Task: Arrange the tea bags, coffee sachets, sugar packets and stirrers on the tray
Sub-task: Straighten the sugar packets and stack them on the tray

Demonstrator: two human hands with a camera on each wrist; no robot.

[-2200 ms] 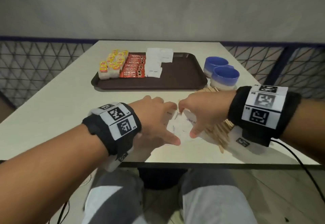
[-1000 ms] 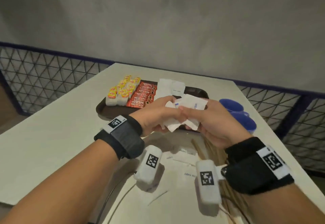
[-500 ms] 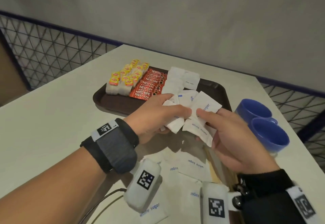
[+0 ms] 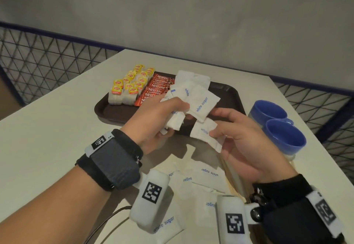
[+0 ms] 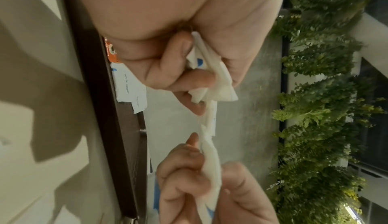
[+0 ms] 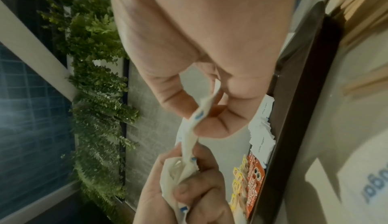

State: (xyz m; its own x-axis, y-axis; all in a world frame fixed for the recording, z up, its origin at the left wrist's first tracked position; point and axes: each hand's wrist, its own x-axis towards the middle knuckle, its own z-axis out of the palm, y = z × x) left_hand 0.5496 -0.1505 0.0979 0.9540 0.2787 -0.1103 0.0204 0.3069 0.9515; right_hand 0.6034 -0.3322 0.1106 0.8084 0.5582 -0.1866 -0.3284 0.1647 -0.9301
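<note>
My left hand (image 4: pixel 172 110) grips a fanned bunch of white sugar packets (image 4: pixel 199 100) above the front edge of the brown tray (image 4: pixel 231 92). Just to its right, my right hand (image 4: pixel 216 127) pinches one more sugar packet (image 4: pixel 205 134) between thumb and fingers; its top corner touches the bunch. On the tray lie yellow-tagged tea bags (image 4: pixel 130 86), red coffee sachets (image 4: pixel 157 88) and a pile of sugar packets (image 4: pixel 191 77). Several loose sugar packets (image 4: pixel 203 178) lie on the table under my hands. Wooden stirrers (image 4: pixel 232 175) show beneath my right wrist.
Two blue cups (image 4: pixel 283 134) stand on the table right of the tray, close to my right hand. The right half of the tray is bare. A mesh railing (image 4: pixel 47 65) runs behind the table, and a grey wall stands beyond it.
Both hands lifted sugar packets off the table to just above the tray's front edge. In the last half second my right hand drew its packet down and away from the left hand's bunch.
</note>
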